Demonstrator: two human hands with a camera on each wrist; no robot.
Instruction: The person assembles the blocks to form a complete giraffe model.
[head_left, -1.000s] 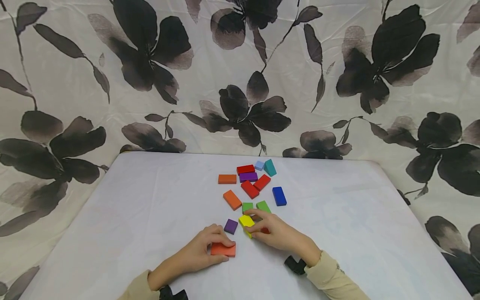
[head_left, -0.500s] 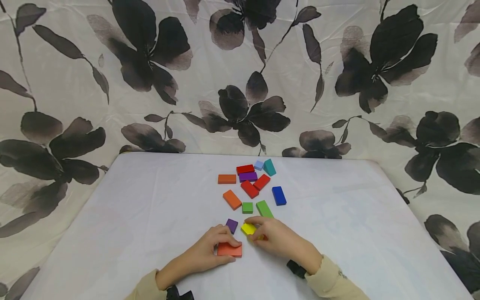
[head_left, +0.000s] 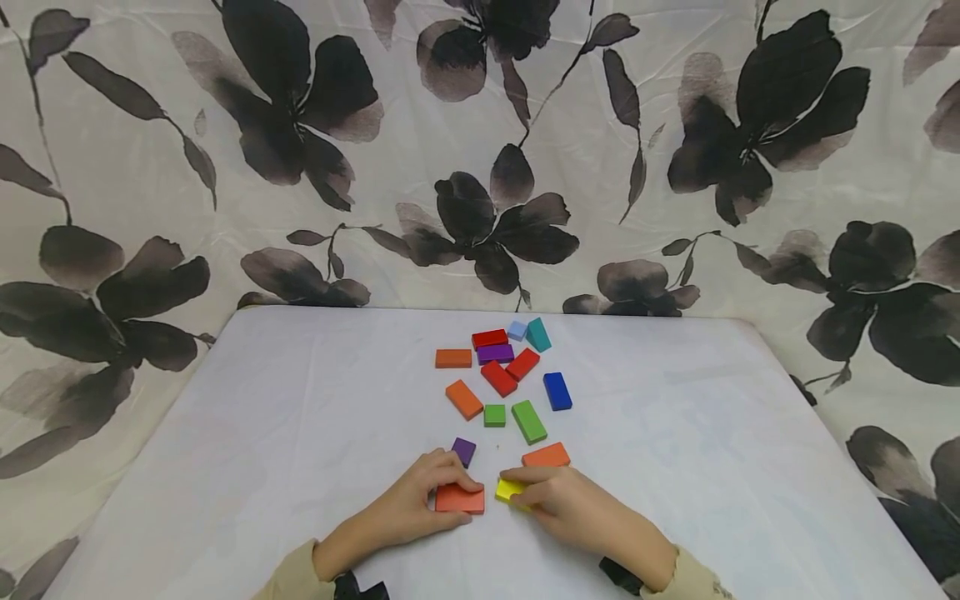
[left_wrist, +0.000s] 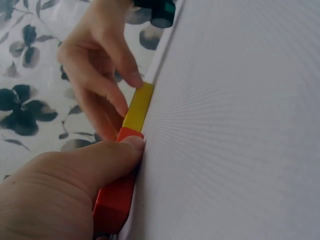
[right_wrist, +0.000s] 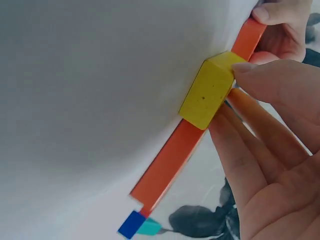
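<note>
My left hand [head_left: 420, 497] grips an orange-red block [head_left: 460, 499] that lies on the white table, thumb on its near side and fingers on its far side. To its right, my right hand [head_left: 577, 504] pinches a yellow block [head_left: 507, 489] between thumb and fingers, a small gap away from the orange-red block. The right wrist view shows the yellow block's [right_wrist: 205, 95] face close up, with the thumb at its upper end. A purple block [head_left: 464, 451] lies just beyond my left fingers. Just behind my right hand is an orange block [head_left: 547, 455], partly covered.
Farther back on the white table [head_left: 300, 400] lie a short green block [head_left: 494, 415], a long green block [head_left: 529, 422], a blue block [head_left: 557, 391] and an orange block [head_left: 464, 399]. Behind them several red, purple and teal blocks cluster near the back edge, before a flowered cloth [head_left: 480, 150].
My right hand has drawn the yellow block nearer and slightly right, level with the orange-red block, uncovering an orange block. My left hand has shifted its block slightly right.
</note>
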